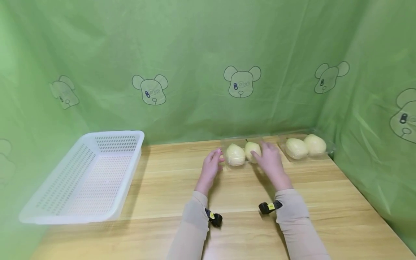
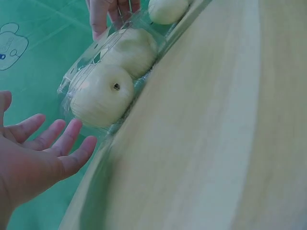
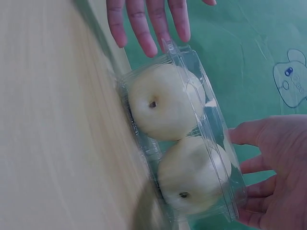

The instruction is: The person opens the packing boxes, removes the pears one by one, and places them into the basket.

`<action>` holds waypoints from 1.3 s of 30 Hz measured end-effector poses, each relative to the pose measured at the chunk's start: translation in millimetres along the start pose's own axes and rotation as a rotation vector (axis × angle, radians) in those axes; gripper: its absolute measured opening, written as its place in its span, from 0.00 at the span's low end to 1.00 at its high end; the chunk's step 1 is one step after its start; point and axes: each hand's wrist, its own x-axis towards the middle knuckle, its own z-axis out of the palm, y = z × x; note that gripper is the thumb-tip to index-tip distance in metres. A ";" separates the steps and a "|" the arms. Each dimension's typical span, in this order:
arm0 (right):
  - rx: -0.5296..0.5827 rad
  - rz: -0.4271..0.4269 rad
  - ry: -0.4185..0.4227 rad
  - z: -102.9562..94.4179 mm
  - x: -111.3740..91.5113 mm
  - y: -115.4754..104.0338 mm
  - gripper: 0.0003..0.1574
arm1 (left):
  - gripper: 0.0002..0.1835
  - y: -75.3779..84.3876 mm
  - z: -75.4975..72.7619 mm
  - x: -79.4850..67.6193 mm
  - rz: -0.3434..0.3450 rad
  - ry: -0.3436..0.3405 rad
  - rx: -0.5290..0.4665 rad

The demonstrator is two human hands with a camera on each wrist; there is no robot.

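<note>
Two pale yellow pears, a left one (image 1: 235,155) and a right one (image 1: 252,151), sit side by side in a clear plastic box (image 3: 211,108) on the table. At the box's left end is my left hand (image 1: 211,164), its fingers (image 2: 66,139) spread and nothing held. My right hand (image 1: 271,159) grips the other end of the box, thumb (image 3: 244,132) at the upper edge and fingers at the end, partly hidden behind the plastic. Farther right, a second clear box (image 1: 282,142) holds two more pears (image 1: 305,146).
A white plastic basket (image 1: 121,180) with slotted sides stands at the left of the wooden table (image 1: 169,187). Green curtains (image 1: 195,119) with bear-head prints hang right behind the table and along both sides.
</note>
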 end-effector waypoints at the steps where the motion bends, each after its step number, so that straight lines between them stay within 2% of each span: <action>1: -0.001 -0.001 0.001 1.0 -0.2 -1.6 0.42 | 0.30 0.5 -1.5 0.3 -0.003 0.007 -0.004; 11: -0.018 -0.029 0.010 11.2 -5.0 -19.1 0.41 | 0.26 3.3 -18.1 3.6 -0.022 0.071 -0.069; 18: -0.004 -0.095 0.045 19.1 -8.6 -30.8 0.39 | 0.24 5.9 -33.4 3.6 -0.043 0.123 -0.091; 30: 0.007 -0.180 0.045 30.7 -16.5 -52.1 0.35 | 0.24 10.5 -67.0 2.3 -0.058 0.182 -0.110; 39: 0.008 -0.261 0.031 38.5 -26.5 -69.0 0.33 | 0.25 15.1 -93.9 0.1 -0.115 0.226 -0.113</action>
